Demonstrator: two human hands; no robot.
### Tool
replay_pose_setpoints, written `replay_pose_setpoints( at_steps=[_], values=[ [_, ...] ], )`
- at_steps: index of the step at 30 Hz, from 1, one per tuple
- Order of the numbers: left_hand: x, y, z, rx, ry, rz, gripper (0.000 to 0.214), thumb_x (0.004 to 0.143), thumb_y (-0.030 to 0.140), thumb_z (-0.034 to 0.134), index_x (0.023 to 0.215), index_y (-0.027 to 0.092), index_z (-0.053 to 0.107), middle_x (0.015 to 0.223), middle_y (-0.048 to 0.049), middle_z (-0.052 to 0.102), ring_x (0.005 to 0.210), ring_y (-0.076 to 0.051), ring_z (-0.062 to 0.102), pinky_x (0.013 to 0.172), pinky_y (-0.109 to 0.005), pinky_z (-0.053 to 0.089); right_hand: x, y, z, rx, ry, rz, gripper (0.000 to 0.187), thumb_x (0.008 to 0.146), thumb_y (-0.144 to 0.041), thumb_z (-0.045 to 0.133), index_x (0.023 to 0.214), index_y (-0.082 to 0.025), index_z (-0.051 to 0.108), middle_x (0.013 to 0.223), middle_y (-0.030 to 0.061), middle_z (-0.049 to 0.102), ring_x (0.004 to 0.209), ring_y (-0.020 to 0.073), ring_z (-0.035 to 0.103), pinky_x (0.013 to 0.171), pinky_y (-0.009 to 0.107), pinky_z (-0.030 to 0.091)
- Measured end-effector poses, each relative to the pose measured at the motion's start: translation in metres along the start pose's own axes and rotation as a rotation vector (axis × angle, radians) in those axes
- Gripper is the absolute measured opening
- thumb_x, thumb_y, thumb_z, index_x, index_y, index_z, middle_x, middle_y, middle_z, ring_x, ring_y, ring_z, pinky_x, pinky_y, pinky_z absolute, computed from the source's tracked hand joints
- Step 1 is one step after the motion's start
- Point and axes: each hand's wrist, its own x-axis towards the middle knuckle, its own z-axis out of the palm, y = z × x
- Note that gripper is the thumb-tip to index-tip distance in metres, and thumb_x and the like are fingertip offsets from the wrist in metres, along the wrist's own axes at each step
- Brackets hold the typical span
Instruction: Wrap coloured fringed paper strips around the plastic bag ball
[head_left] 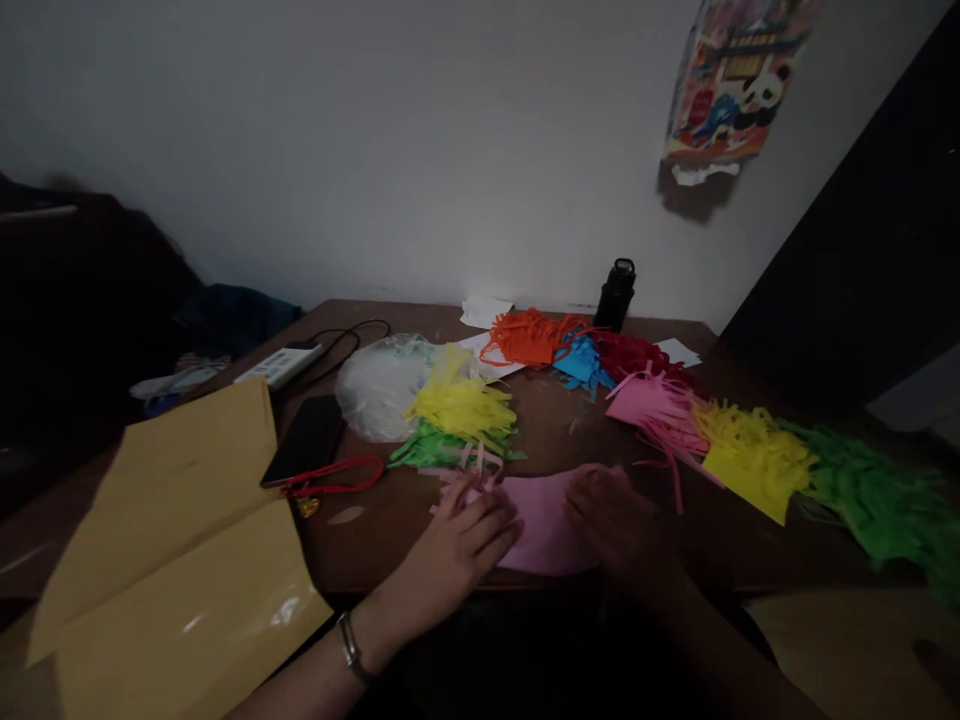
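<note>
A sheet of pink crepe paper lies at the near edge of the table, with cut strips at its left end. My left hand has its fingers curled over that fringed end and grips it. Flat across the right part of the sheet rests my right hand, its fingers pointing left; it is dim and slightly blurred. Just beyond my left hand are a yellow fringed paper bundle and a green one, partly covered by the yellow.
Orange, blue, dark red, pink, yellow and green fringed bundles curve rightward. A clear plastic bag, phone, power strip, brown paper and black bottle stand around.
</note>
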Motion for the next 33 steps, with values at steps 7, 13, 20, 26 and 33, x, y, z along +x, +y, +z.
replay_pose_setpoints(
  at_steps=[7,13,20,26,33],
  values=[
    [-0.003,-0.001,0.013,-0.11,-0.177,-0.072,0.033,0.094,0.012,0.046,0.122,0.023,0.059,0.113,-0.0064,0.069,0.113,-0.021,0.059,0.117,-0.056,0.006,-0.01,-0.005,-0.008,0.13,-0.218,0.129,0.043,0.086,-0.003,0.042,0.123,-0.014,0.06,0.129,0.0128,0.061,0.126,0.0263,0.051,0.105,0.052,0.044],
    [-0.001,0.005,-0.01,-0.232,-0.269,-0.184,0.051,0.082,0.003,0.049,0.127,0.025,0.056,0.127,-0.0059,0.063,0.121,-0.023,0.054,0.118,-0.056,0.0,-0.018,-0.026,-0.017,0.269,-0.086,0.033,0.03,0.094,-0.008,0.04,0.109,-0.015,0.065,0.105,0.008,0.072,0.106,0.02,0.064,0.099,0.042,0.05],
    [0.014,0.045,-0.006,-0.295,-0.159,-0.19,0.036,0.084,0.015,0.056,0.119,0.02,0.058,0.111,-0.0079,0.066,0.105,-0.027,0.057,0.104,-0.053,0.035,-0.024,-0.039,-0.004,0.38,0.031,0.276,0.029,0.094,-0.007,0.04,0.106,-0.02,0.064,0.093,0.005,0.074,0.088,0.0153,0.068,0.094,0.038,0.05],
    [0.027,0.055,0.024,-0.231,-0.079,-0.294,0.014,0.086,0.012,0.053,0.097,0.016,0.061,0.094,-0.0068,0.065,0.086,-0.024,0.055,0.084,-0.044,0.043,-0.026,-0.04,0.0,0.438,0.097,0.412,0.02,0.091,-0.011,0.05,0.097,-0.021,0.066,0.088,0.003,0.074,0.083,0.0161,0.069,0.076,0.029,0.055],
    [0.015,0.037,0.018,-0.15,0.084,-0.197,0.019,0.092,0.009,0.045,0.097,0.016,0.061,0.093,-0.0053,0.067,0.085,-0.02,0.053,0.088,-0.042,0.037,-0.022,-0.039,-0.005,0.381,0.162,0.408,0.025,0.086,-0.002,0.049,0.093,-0.022,0.064,0.085,0.0013,0.073,0.08,0.0143,0.067,0.096,0.036,0.048]
  ],
)
